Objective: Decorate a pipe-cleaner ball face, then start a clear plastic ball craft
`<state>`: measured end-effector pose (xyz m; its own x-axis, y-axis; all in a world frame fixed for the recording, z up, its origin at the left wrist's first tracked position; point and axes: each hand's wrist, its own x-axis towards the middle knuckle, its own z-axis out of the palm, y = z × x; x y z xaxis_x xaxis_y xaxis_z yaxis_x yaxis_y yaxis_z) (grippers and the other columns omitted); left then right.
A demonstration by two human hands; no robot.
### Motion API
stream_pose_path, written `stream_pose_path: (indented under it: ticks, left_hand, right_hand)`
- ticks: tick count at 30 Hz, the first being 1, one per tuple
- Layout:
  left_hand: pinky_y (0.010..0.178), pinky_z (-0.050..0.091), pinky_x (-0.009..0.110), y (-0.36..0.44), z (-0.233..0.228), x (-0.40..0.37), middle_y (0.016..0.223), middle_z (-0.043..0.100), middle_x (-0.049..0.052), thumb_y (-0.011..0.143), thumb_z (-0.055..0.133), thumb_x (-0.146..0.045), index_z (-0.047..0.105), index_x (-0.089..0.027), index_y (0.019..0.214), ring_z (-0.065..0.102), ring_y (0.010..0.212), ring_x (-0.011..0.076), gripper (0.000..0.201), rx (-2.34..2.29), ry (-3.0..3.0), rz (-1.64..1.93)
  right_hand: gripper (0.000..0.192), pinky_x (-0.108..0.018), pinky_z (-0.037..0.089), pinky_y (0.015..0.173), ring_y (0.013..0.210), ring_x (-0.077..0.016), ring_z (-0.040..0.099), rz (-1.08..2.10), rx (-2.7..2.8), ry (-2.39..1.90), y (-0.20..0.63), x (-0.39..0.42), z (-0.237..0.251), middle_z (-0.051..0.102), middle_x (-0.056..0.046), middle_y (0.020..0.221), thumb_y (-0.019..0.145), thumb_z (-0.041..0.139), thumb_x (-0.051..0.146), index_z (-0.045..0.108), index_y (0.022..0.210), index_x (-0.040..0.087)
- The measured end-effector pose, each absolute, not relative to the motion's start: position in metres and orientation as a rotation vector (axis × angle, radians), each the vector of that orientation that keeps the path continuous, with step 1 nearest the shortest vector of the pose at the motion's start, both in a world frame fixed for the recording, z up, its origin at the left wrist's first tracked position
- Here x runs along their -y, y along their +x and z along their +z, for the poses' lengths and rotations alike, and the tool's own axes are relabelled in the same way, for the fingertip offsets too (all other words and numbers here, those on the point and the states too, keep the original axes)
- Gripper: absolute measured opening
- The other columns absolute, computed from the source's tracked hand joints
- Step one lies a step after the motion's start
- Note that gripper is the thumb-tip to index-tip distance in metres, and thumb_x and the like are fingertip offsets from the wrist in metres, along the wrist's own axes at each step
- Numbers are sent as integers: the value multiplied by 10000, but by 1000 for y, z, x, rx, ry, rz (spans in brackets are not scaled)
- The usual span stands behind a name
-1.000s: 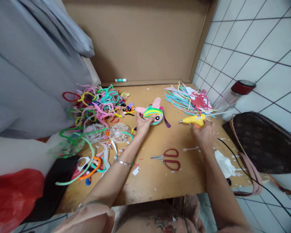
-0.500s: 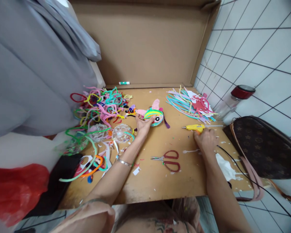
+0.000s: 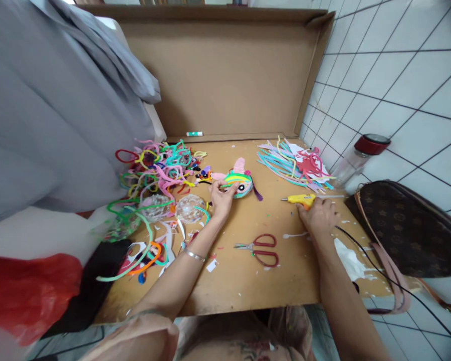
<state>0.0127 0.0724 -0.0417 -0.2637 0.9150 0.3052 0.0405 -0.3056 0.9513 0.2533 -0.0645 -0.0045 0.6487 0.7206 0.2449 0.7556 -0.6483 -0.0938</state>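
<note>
A fish-shaped pipe-cleaner craft lies mid-table, with rainbow stripes, a round black-and-white eye, pink fins and a purple tassel. My left hand is closed on its left side, thumb across the front. Farther right, my right hand is wrapped round the handle of a yellow hot glue gun, whose nozzle points left toward the craft. The hand covers most of the handle, and a black cord trails from beneath it. Red-handled scissors rest between my forearms.
Tangled pipe cleaners and clear faceted balls crowd the left. Straight pipe cleaners lie back right, near a red-lidded bottle and a brown bag. A cardboard wall stands behind; a glue stick lies at its foot.
The camera view has tilted up slightly, showing more of the cardboard's top edge. Both hands stay on the craft and the glue gun, with little visible movement.
</note>
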Motion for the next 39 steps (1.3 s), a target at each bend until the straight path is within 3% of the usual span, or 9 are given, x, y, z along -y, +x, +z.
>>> stream_pose_path:
  ticks: [14,20,24,31,36,39]
  left_hand:
    - [593,402,243,11,-19,-63,625,590,-27,676,805,-429,650,-180,690,478,588,108,294,-1135,1358,1545]
    - [677,464,278,6,-17,-61,701,687,10,707,761,-428,701,-185,728,581,667,150,251,-1129,1475,1553]
    - [699,483,290,4,-18,-61,704,698,14,726,743,-418,705,-186,734,603,681,163,234,-1162,1504,1543]
    - [705,491,277,3,-20,-60,713,687,10,761,725,-375,695,-177,750,612,687,156,200,-1142,1506,1519]
    - [743,489,284,6,-23,-59,763,682,23,781,711,-371,699,-176,764,612,743,165,196,-1109,1528,1506]
    - [760,488,293,9,-24,-59,770,682,29,802,692,-370,695,-181,754,613,765,173,195,-1095,1568,1493]
  right_hand:
    - [583,-510,394,943,1158,-406,577,-186,1171,-2723,253,64,-2,629,-298,1228,911,526,484,628,1205,-9]
    - [547,-518,424,949,1163,-404,584,-146,1192,-2697,257,62,-6,643,-293,1214,903,534,444,632,1196,-7]
    - [482,-488,451,934,1130,-393,599,-112,1123,-2628,259,63,-5,664,-268,1184,876,551,392,643,1181,30]
    - [533,-413,449,995,1161,-341,580,-60,953,-2296,257,63,4,633,-225,1224,821,588,384,584,1248,64]
    - [371,-384,453,967,1084,-316,573,-97,1014,-2198,245,60,16,614,-193,1105,793,581,366,624,1058,109]
    - [339,-396,454,952,1108,-320,559,-219,1084,-2150,231,56,28,603,-178,1100,826,543,365,588,1083,149]
